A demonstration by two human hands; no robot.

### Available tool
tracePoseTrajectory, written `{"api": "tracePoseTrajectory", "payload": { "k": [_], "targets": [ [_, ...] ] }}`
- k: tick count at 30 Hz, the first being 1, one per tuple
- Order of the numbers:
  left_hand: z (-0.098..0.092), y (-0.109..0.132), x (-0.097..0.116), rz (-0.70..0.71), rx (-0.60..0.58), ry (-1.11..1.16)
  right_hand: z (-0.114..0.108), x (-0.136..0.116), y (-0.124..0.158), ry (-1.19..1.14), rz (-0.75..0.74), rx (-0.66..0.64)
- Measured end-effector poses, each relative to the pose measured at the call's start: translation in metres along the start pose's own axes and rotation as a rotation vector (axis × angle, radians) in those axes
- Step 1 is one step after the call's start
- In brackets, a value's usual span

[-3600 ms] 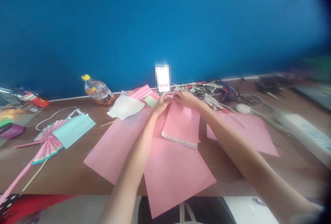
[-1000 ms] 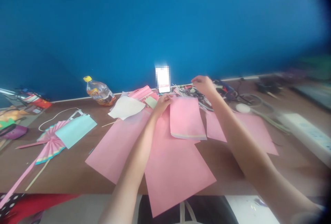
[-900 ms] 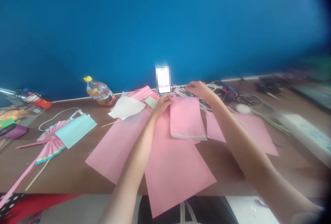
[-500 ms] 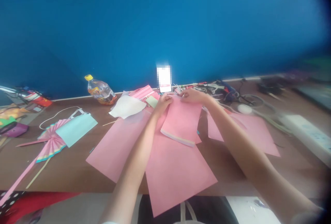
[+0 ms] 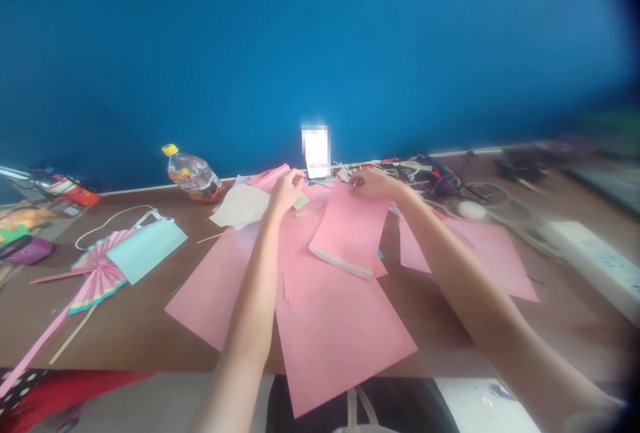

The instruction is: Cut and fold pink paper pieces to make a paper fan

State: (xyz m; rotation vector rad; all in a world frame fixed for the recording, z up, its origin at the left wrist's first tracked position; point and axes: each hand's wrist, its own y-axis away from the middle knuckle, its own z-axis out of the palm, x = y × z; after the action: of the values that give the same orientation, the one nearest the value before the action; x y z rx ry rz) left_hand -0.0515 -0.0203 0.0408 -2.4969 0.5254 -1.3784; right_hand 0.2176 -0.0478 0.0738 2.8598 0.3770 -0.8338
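Observation:
My right hand (image 5: 374, 185) pinches the top edge of a pink paper sheet (image 5: 350, 229) with a pale strip along its lower edge. That sheet slopes down over a larger pink sheet (image 5: 340, 333), which overhangs the table's front edge. To the left, apart from the held sheet, my left hand (image 5: 287, 191) has its fingers curled together. Whatever they may hold is too small to make out. A small pale green piece of paper (image 5: 301, 201) lies just below it, and a white sheet (image 5: 241, 206) lies to its left.
A bottle with a yellow cap (image 5: 194, 178) leans at the back left. A pleated pink paper fan (image 5: 103, 269) lies partly under a light blue sheet (image 5: 147, 249). A lit phone (image 5: 317, 153) stands by the wall. Cables (image 5: 487, 194) and a white power strip (image 5: 595, 259) lie right.
My left hand has come off the pink sheet's top edge and moved left. The right hand stays on the sheet, whose left side now bends more.

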Motion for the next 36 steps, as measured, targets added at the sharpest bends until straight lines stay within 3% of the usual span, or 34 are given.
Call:
{"api": "tracePoseTrajectory", "payload": {
  "k": [5,10,13,17,22,25,28,30,33,36],
  "targets": [
    [-0.012,0.002,-0.026,-0.091,-0.065,-0.253,0.004,-0.002,-0.001,-0.001,-0.017,-0.013],
    [-0.004,0.0,-0.017,-0.071,-0.12,-0.439,0.005,-0.002,0.0,-0.051,-0.061,-0.026],
    [0.011,0.0,0.002,0.021,-0.143,-0.3,0.008,-0.001,0.0,-0.1,-0.11,-0.056],
    [0.034,0.005,0.021,0.034,-0.363,-0.031,0.011,0.002,-0.001,-0.126,-0.161,-0.064],
    [0.04,0.008,0.022,0.017,-0.433,0.072,0.013,0.005,-0.004,-0.152,-0.184,-0.078],
    [0.028,0.006,0.013,-0.008,-0.365,0.064,0.014,0.006,-0.005,-0.16,-0.158,-0.069],
    [0.009,0.003,-0.001,-0.071,-0.076,-0.079,0.014,0.004,-0.004,-0.132,-0.134,-0.08],
    [-0.004,0.002,-0.011,-0.113,0.033,-0.186,0.016,0.004,-0.003,-0.087,-0.147,-0.105],
    [-0.014,0.001,-0.023,-0.233,0.019,-0.319,0.022,0.004,-0.004,0.011,-0.185,-0.092],
    [-0.012,0.0,-0.026,-0.192,-0.046,-0.395,0.029,0.006,-0.008,0.034,-0.218,-0.037]
  ]
}}
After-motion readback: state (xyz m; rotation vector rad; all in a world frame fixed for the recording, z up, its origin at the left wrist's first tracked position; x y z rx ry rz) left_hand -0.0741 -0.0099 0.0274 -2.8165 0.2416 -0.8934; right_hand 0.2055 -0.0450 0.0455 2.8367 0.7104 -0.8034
